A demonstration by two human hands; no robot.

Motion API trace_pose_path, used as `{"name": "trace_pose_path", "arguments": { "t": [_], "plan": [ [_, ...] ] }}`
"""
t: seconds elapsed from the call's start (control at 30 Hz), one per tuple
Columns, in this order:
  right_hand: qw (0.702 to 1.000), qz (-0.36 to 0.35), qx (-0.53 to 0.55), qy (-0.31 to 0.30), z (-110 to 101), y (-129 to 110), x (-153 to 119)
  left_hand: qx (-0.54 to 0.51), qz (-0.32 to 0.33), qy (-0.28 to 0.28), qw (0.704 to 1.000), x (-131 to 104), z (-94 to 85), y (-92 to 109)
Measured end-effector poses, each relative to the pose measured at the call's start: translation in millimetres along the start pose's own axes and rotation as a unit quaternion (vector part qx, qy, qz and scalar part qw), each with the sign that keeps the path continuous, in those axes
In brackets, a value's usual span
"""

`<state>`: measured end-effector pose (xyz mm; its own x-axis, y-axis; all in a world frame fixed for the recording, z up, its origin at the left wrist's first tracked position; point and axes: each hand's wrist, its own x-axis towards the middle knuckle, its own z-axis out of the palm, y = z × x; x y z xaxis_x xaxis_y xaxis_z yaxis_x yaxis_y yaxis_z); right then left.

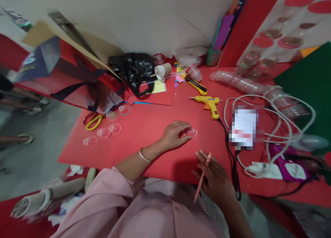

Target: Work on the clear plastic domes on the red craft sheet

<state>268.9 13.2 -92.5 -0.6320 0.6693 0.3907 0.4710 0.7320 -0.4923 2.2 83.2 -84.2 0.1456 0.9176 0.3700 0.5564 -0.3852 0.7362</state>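
My left hand point(177, 134) is curled round a small clear plastic lid point(191, 132) on the red table point(155, 117), thumb and fingers at its edge. Near the table's front edge, my right hand point(213, 174) holds a slim pink pen-like stick point(202, 177) between its fingers, slanting down to the left. Several more clear lids point(115, 129) lie at the left of the table, beside yellow-handled scissors point(94, 122). A yellow glue gun point(209, 104) rests beyond my hands, its black cord running toward the front edge.
A yellow cutter point(196, 86) and a black plastic bag point(138, 70) lie at the back. Coiled white cable point(288, 127) and stacked clear cups point(238, 82) are at the right. A large bag point(67, 72) stands at the left; a person's legs point(18, 105) show beyond.
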Motion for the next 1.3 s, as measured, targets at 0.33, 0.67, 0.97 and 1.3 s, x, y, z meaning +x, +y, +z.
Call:
{"name": "trace_pose_path", "arguments": {
  "t": [0.33, 0.67, 0.97, 1.3],
  "plan": [
    [0.989, 0.061, 0.008, 0.138, 3, -1, -19, 0.017, -0.006, -0.022, 1.0, -3, -0.6, -3],
    [0.96, 0.162, 0.045, 0.223, -5, -5, 43, 0.017, 0.004, -0.033, 0.999, -3, 1.5, -6],
    [0.965, 0.232, 0.02, 0.116, 13, 18, 92, 0.042, 0.009, -0.074, 0.996, -1, -0.4, -6],
    [0.979, 0.102, -0.04, 0.172, 18, 20, 91, 0.017, 0.033, -0.028, 0.999, -3, -3.7, 5]
  ]
}}
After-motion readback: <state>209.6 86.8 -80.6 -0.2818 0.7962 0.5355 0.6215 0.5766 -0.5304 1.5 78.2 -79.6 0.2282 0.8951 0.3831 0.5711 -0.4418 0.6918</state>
